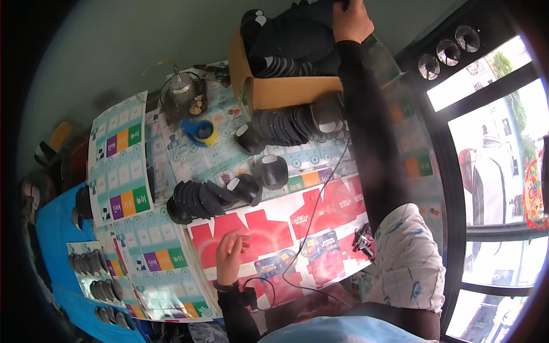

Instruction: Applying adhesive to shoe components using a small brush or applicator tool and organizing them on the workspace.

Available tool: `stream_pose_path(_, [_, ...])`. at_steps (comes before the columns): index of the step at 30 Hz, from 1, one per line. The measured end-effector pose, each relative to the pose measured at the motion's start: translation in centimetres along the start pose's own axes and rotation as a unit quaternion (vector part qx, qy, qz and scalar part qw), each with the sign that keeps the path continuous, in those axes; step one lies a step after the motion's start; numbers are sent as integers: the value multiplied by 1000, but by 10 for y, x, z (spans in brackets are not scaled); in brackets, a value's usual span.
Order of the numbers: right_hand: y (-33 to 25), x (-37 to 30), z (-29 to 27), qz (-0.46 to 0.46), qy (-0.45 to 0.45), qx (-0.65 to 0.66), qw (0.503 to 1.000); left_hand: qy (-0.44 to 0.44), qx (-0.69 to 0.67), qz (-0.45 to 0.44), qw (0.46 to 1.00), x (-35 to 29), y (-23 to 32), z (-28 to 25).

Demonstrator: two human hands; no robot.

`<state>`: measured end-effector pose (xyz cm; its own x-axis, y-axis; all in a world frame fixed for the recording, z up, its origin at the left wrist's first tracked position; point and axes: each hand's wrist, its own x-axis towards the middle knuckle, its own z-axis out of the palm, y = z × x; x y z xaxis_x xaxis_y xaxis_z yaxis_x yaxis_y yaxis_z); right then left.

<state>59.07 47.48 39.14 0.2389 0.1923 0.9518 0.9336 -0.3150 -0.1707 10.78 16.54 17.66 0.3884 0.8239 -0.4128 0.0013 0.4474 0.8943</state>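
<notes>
My right hand (353,22) reaches to the far end of the table, at the upper right of a cardboard box (294,91). Its fingers curl against dark grey pieces (300,37) heaped in the box; the picture's top edge cuts them off. My left hand (230,260) hovers over a red and white printed sheet (269,228), fingers loosely bent and apart, holding nothing. Between the hands lie a long nested row of dark grey cup-shaped pieces (286,127), a shorter row (206,199) and a single piece (274,172).
A blue and yellow tape roll (199,132) and a metal-topped container (182,86) stand at the far left. A thin black cable (309,228) crosses the sheet. Small dark stacks (88,263) sit on the blue surface (60,220) at left. Windows (492,160) are at right.
</notes>
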Motion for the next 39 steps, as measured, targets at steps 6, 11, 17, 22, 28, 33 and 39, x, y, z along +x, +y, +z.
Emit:
stream_pose_path(6, [-38, 16, 34, -227, -35, 16, 973, -14, -15, -1, 1000, 1, -19, 5])
stream_pose_path(11, [-4, -14, 92, -356, -4, -64, 932, -73, -34, 0, 997, 15, -30, 24])
stream_pose_path(17, [6, -63, 61, -278, -267, 23, 922, -56, -52, -20, 997, 2, -28, 12])
stream_pose_path(22, [-40, -16, 60, -180, -455, -25, 872, -72, -43, -28, 996, 14, -29, 5])
stream_pose_path(28, [-82, -46, -25, -200, -351, 150, 902, -21, -10, 23, 999, 9, -22, -14])
stream_pose_path(33, [-39, -217, -141, 40, -619, 191, 761, 176, 114, 4, 978, 25, -62, -57])
stream_pose_path(39, [-9, -416, -169, 208, -657, 9, 725, 176, 116, 24, 977, 18, -75, -55])
